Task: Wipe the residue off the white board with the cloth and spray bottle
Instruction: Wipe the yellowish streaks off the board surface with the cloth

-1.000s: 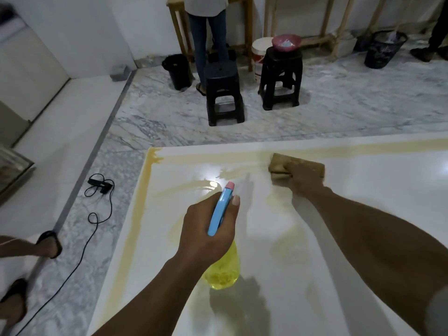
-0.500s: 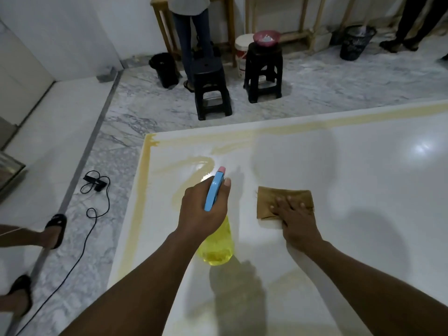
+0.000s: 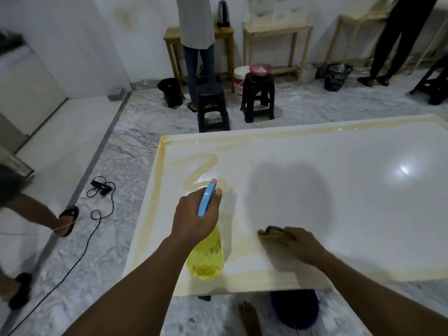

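On the white board's (image 3: 339,190) near left part, the left hand (image 3: 194,219) curled round the yellow spray bottle's (image 3: 206,258) neck. To its right, the right hand's (image 3: 300,248) flat, blurred fingers pressed the cloth (image 3: 271,231), which peeked out past the fingertips.

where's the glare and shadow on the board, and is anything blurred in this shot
Head view: a bright glare spot sits toward the right of the white board; a broad soft shadow covers its middle; the right hand and cloth are smeared by motion blur, while the left hand and spray bottle look sharper.
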`<state>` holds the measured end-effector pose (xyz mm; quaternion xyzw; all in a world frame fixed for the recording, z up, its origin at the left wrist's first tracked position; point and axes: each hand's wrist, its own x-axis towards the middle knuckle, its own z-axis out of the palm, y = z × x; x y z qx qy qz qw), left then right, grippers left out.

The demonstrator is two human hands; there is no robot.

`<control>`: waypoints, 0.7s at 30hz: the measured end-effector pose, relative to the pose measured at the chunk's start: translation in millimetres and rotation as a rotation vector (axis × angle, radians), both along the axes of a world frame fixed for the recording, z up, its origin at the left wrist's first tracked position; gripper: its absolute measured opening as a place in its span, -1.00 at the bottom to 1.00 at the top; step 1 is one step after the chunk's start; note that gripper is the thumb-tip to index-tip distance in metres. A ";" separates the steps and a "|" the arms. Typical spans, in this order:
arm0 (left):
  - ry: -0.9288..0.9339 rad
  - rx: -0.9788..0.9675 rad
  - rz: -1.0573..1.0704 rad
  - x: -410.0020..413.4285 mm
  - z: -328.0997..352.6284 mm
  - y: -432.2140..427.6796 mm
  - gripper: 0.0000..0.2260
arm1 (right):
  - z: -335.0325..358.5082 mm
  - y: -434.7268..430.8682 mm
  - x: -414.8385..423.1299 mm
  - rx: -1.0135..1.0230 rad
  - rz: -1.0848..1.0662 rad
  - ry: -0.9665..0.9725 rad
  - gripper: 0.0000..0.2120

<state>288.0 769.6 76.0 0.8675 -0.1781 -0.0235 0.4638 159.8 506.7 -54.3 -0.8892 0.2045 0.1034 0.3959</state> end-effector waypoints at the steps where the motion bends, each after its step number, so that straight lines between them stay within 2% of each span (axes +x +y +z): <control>1: -0.006 -0.003 0.002 5.4 4.2 0.6 -0.59 | 12.5 -11.8 19.5 0.093 -0.101 0.055 -0.81; 3: -0.018 0.005 -0.006 17.2 8.1 -0.9 -0.59 | 33.6 -34.8 52.4 0.313 -0.232 0.183 -0.77; 5: -0.024 0.007 -0.006 36.0 8.4 -4.7 -0.66 | 53.3 -50.9 88.0 0.563 -0.248 0.261 -0.71; 8: -0.009 0.004 0.014 72.0 3.0 -15.3 -0.59 | 73.9 -69.1 155.7 0.631 -0.125 0.295 -0.74; 10: 0.016 0.003 0.021 101.7 -4.5 -23.4 -0.55 | 79.9 -80.2 217.3 0.480 -0.078 0.223 -0.79; 14: 0.033 0.014 0.060 162.6 -21.6 -41.9 -0.48 | 75.0 -97.5 343.8 -0.123 0.085 0.016 -0.86; 15: 0.036 0.008 0.076 176.4 -26.3 -45.2 -0.49 | 67.6 -101.1 372.9 -0.235 0.097 -0.002 -0.82; 18: 0.023 0.026 0.110 206.3 -38.4 -49.6 -0.49 | 33.8 -105.3 433.5 -0.400 0.150 0.025 -0.63; 21: 0.040 0.020 0.125 224.3 -49.9 -46.5 -0.51 | -11.4 -93.0 447.4 -0.442 0.285 0.133 -0.63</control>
